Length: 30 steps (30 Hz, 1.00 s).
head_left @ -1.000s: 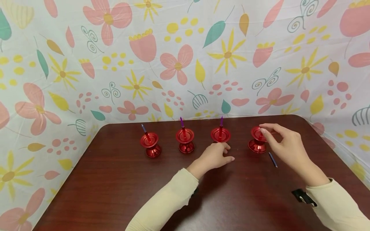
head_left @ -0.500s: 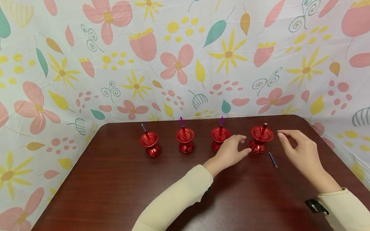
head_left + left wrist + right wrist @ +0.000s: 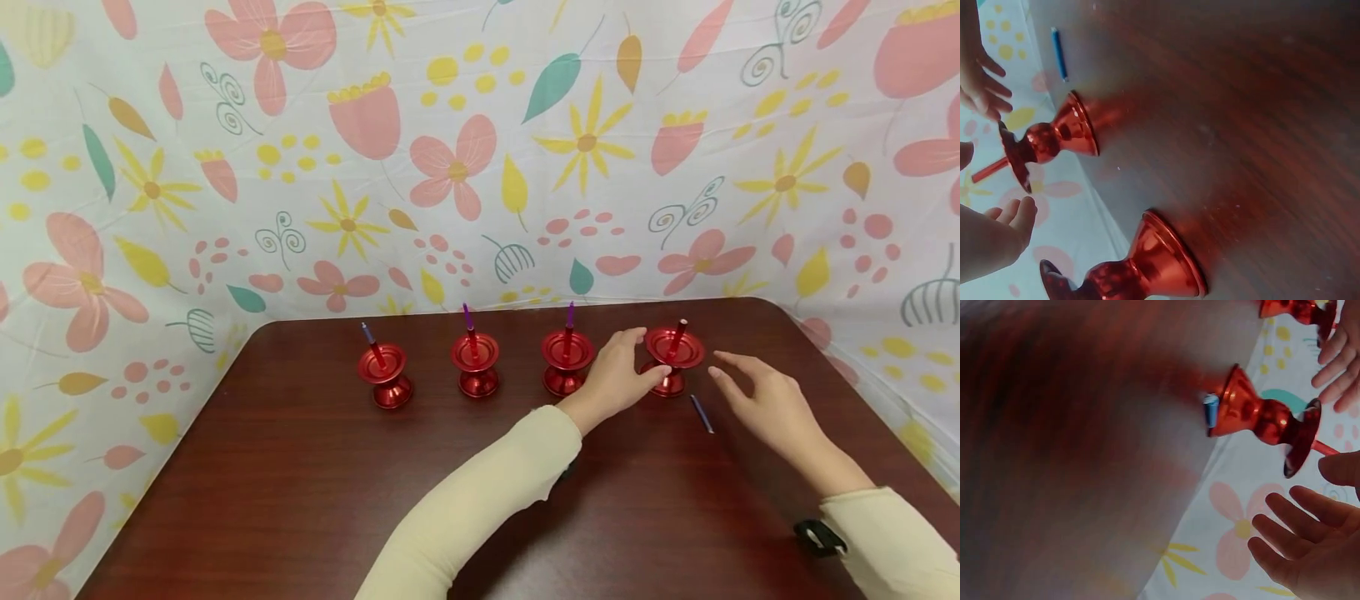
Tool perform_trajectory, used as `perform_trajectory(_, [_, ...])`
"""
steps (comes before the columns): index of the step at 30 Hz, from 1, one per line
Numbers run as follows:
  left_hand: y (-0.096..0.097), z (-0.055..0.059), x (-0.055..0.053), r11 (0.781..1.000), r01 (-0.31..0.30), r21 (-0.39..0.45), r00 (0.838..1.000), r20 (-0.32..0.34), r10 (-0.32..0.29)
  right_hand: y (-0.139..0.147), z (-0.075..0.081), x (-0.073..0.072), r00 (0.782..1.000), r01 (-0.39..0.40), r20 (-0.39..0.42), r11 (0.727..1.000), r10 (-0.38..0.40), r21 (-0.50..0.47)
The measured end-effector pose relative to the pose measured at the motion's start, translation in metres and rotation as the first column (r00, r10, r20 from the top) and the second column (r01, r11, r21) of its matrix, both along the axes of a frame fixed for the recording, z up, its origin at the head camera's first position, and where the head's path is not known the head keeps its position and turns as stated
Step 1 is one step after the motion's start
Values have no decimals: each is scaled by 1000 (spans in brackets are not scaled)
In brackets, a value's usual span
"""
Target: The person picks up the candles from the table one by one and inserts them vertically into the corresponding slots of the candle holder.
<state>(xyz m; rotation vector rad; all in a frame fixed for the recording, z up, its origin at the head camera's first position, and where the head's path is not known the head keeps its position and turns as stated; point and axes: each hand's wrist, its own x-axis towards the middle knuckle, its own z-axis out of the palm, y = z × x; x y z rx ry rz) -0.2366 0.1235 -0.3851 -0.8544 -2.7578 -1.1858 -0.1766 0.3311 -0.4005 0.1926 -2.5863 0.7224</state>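
The rightmost red metal candle holder (image 3: 688, 351) stands upright between my hands, its red socket tube showing no candle. My left hand (image 3: 611, 375) is at its left side, fingers loosely bent and thumb apart; the left wrist view shows a gap between this hand (image 3: 991, 244) and the holder's dish (image 3: 1015, 159). To the right of the holder is my right hand (image 3: 772, 408), its fingers spread and holding nothing in the right wrist view. A small blue candle (image 3: 701, 414) lies on the table just in front of the holder, nearer my right hand.
Three more red holders stand in a row to the left. Two bear purple candles (image 3: 570, 315) and the leftmost holder (image 3: 382, 363) a blue one (image 3: 368, 333). Behind the dark wooden table (image 3: 337, 500) hangs a floral cloth (image 3: 450, 83).
My right hand has let go of the rightmost holder's top and drawn back to the right. My left hand has moved right, from before the third holder to beside the rightmost one.
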Motion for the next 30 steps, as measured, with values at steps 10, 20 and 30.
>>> perform_trajectory(10, [13, -4, -14, 999, -36, -18, 995, 95, 37, 3, -10, -3, 972, -86, 227, 991, 60, 106])
perform_trajectory(20, [20, -9, -17, 999, -33, -37, 994, 106, 36, -1, -13, -12, 909, -138, 416, 965, 34, 222])
perform_trajectory(30, [26, -15, -17, 998, -41, -41, 994, 99, 45, -6, -14, -14, 884, -157, 467, 947, 9, 280])
